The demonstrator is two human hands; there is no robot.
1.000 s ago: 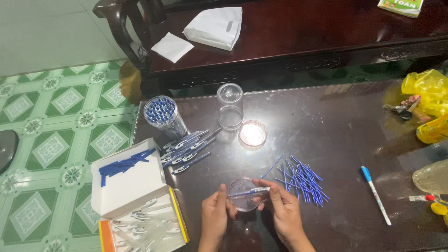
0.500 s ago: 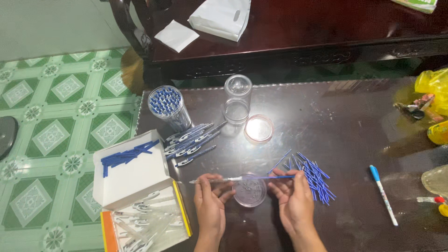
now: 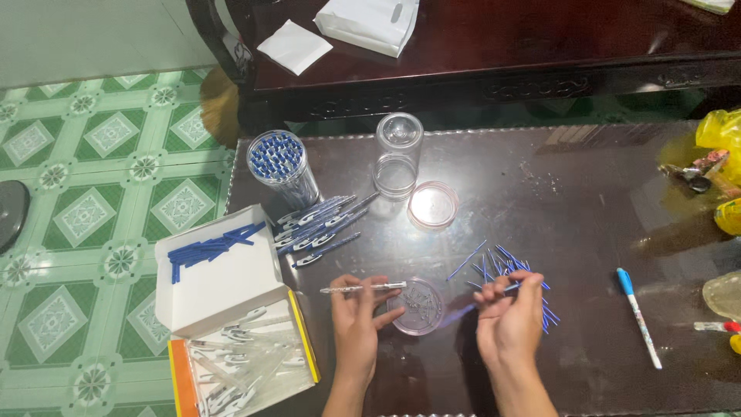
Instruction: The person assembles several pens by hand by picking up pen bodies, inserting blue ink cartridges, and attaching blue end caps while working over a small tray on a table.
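Note:
My left hand (image 3: 360,316) holds a clear pen barrel (image 3: 363,288) level over the dark table (image 3: 587,193). My right hand (image 3: 509,316) is at the near edge of a loose pile of thin blue refills (image 3: 505,262), fingertips pinched on one refill. Between the two hands sits a small clear round lid (image 3: 419,306) with tiny parts in it. A heap of assembled blue-capped pens (image 3: 323,224) lies beyond my left hand.
A clear jar full of blue-capped pens (image 3: 281,164), an empty clear jar (image 3: 398,154) and a pinkish lid (image 3: 433,205) stand farther back. An open white box (image 3: 231,289) with blue refills and clear barrels overhangs the table's left edge. A blue-capped pen (image 3: 637,315) and yellow bags (image 3: 722,139) lie right.
My hands have drawn apart: the left keeps the clear barrel, the right has moved right onto the refill pile and pinched a refill.

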